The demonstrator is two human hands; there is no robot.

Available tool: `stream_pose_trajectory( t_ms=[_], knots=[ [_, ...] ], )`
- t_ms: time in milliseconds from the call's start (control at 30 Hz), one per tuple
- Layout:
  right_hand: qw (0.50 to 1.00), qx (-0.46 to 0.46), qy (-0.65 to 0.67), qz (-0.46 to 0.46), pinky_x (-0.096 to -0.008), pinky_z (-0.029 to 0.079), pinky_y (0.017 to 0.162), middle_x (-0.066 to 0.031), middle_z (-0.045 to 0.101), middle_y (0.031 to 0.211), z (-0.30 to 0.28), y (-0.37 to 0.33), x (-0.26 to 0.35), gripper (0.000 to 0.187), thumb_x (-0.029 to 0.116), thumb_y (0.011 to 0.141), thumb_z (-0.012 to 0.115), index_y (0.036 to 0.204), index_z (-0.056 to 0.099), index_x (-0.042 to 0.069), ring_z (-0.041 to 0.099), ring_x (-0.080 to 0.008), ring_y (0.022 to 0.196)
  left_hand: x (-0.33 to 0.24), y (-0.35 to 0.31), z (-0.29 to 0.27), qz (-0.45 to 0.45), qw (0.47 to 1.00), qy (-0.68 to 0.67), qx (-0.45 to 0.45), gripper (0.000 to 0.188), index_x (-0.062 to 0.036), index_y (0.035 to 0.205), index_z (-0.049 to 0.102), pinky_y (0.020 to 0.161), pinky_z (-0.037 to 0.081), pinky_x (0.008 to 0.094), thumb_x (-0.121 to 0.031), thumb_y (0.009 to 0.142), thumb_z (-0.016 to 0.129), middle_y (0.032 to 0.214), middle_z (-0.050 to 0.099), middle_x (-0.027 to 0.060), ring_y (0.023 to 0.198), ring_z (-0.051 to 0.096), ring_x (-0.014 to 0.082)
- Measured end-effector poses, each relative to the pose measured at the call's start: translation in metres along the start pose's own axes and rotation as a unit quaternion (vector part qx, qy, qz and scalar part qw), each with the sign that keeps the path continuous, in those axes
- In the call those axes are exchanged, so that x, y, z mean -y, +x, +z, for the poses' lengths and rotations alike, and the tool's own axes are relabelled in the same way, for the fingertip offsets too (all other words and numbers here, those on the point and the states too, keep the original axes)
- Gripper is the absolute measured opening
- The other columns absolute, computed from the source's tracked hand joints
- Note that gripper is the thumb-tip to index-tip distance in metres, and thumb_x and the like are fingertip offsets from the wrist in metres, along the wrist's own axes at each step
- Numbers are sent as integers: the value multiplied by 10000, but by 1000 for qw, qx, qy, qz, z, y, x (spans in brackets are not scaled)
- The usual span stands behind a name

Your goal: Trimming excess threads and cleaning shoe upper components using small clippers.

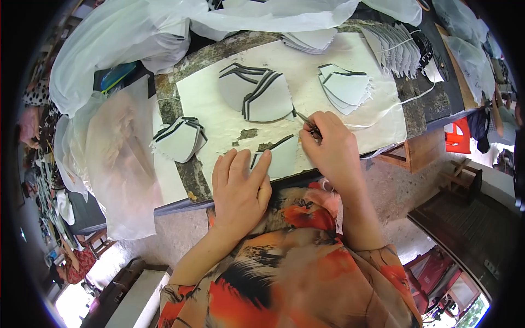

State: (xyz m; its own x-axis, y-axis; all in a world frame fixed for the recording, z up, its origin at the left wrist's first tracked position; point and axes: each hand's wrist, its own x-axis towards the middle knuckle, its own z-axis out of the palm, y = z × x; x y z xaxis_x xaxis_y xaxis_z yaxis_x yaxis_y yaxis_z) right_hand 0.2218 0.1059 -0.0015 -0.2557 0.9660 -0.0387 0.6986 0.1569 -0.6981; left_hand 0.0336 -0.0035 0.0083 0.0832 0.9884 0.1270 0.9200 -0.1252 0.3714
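My left hand (239,186) lies with outstretched fingers on a pale grey cut piece (284,154) with a black edge strip, at the near edge of the white work sheet. My right hand (332,143) is closed around a small dark pointed metal tool (310,125); the fingers hide most of it, so its exact kind is unclear. Its tip points up-left, close to a fanned pile of grey black-edged pieces (268,101). Smaller stacks of similar pieces lie at the left (180,141) and at the right (345,87).
More cut pieces (309,41) and a long fanned row tied with white cord (391,49) lie at the far side. Translucent plastic sheets (123,153) cover the left of the table. A red stool (457,136) and a dark bench (465,213) stand to the right.
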Motion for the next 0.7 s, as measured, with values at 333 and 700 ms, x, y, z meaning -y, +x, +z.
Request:
stream_pose_trajectory(
  t_ms=[333, 700],
  knots=[
    [999, 25, 15, 34, -454, 506, 709, -127, 634, 935, -5, 1, 8, 149, 178, 908, 669, 972, 608, 58, 632, -350, 801, 25, 5, -7, -78, 990, -100, -57, 385, -70, 1184, 705, 966, 449, 461, -214, 833, 773, 1204, 597, 132, 1080, 580, 345],
    [990, 40, 131, -28, -305, 463, 663, -81, 593, 849, -17, -6, -11, 186, 129, 877, 733, 964, 633, -2, 565, -174, 718, 10, -6, 15, 15, 999, -35, 0, 512, -117, 1313, 647, 1189, 235, 579, -307, 857, 781, 1372, 563, 99, 1334, 463, 333]
  ],
)
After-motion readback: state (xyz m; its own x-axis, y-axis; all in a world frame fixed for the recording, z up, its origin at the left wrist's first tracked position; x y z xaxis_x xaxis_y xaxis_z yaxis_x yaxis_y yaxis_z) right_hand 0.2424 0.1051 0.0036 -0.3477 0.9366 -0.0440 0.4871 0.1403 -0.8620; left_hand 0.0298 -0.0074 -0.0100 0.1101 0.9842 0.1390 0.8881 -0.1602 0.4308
